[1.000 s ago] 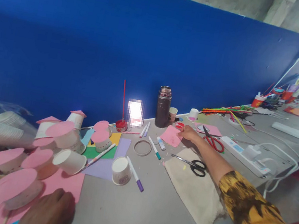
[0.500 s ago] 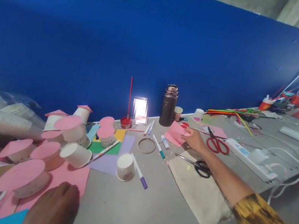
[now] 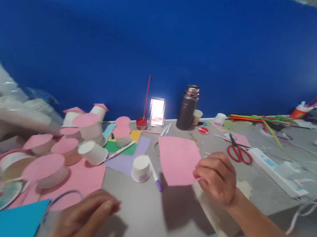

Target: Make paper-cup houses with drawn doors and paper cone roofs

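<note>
My right hand [image 3: 218,177] pinches a pink sheet of paper [image 3: 178,159] and holds it up above the grey table [image 3: 141,217], near the middle. My left hand [image 3: 83,219] hovers low at the front, fingers curled, blurred by motion; a thin ring or wire loop [image 3: 63,197] shows beside it, and I cannot tell if the fingers hold it. A white paper cup [image 3: 141,168] and a purple-capped marker [image 3: 155,176] lie just left of the pink sheet.
Paper cups topped with pink discs [image 3: 56,157] crowd the left. A light blue sheet [image 3: 2,219] lies at the front left. A dark flask [image 3: 188,108], red scissors [image 3: 240,152], a white power strip [image 3: 278,172] and a beige cloth [image 3: 215,214] sit to the right.
My right hand has lifted the pink paper from the far table and pulled it toward me. My left hand has risen off the pink sheet at the front. The view has swung left and down.
</note>
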The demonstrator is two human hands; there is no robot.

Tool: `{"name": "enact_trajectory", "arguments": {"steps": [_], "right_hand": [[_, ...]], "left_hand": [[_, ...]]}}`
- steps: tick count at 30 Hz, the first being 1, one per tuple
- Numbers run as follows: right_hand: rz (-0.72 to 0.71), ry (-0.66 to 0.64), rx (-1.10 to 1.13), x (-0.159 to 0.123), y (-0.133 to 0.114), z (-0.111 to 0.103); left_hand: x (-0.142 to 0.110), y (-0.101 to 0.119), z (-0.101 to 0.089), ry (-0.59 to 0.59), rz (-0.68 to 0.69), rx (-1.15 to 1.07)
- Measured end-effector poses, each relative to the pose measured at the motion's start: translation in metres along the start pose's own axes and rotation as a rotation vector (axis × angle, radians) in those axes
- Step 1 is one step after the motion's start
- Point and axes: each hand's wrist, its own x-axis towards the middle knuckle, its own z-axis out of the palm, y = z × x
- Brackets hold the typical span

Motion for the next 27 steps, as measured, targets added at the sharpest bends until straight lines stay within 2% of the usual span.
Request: {"name": "enact_trajectory", "arguments": {"steps": [3,6,8,9,11,12,14,15,17,18,20,21,23,25,27], "right_hand": [[-0.104,-0.005,0.114,0.000,-0.031,0.014],[-0.146,-0.031,0.171,0.000,-0.047,0.020],[-0.082,-0.076,0.163,-0.005,-0.048,0.020],[0.014,-0.096,0.160,-0.008,-0.047,0.019],[0.361,-0.136,0.222,-0.017,-0.043,0.016],[0.581,-0.163,0.326,-0.022,-0.042,0.015],[0.972,-0.236,0.691,-0.029,-0.045,0.015],[1.098,-0.289,0.902,-0.032,-0.048,0.016],[1.200,-0.364,1.165,-0.032,-0.059,0.020],[1.203,-0.369,1.155,-0.031,-0.065,0.023],[1.113,-0.281,0.899,-0.026,-0.076,0.028],[0.997,-0.186,0.729,-0.022,-0.080,0.030],[0.665,-0.007,0.457,-0.014,-0.083,0.031],[0.365,0.081,0.326,-0.008,-0.083,0.029],[0.210,0.064,0.293,-0.003,-0.082,0.027]], "left_hand": [[-0.005,0.041,0.035,-0.189,-0.082,-0.553],[0.002,0.053,0.059,-0.209,-0.144,-0.871],[0.005,0.050,0.065,-0.162,-0.172,-0.916],[0.006,0.047,0.066,-0.128,-0.175,-0.900],[0.005,0.043,0.064,-0.060,-0.172,-0.847],[0.005,0.042,0.064,-0.038,-0.168,-0.832],[0.003,0.041,0.064,-0.019,-0.155,-0.824],[0.002,0.041,0.064,-0.023,-0.143,-0.823],[0.001,0.041,0.066,-0.043,-0.104,-0.803],[0.000,0.041,0.067,-0.047,-0.081,-0.782],[-0.001,0.038,0.065,0.007,-0.051,-0.732],[-0.002,0.037,0.063,0.057,-0.057,-0.718],[-0.004,0.034,0.056,0.113,-0.125,-0.794],[-0.008,0.033,0.046,0.002,-0.255,-1.040],[-0.013,0.031,0.037,-0.220,-0.380,-1.317]]}}
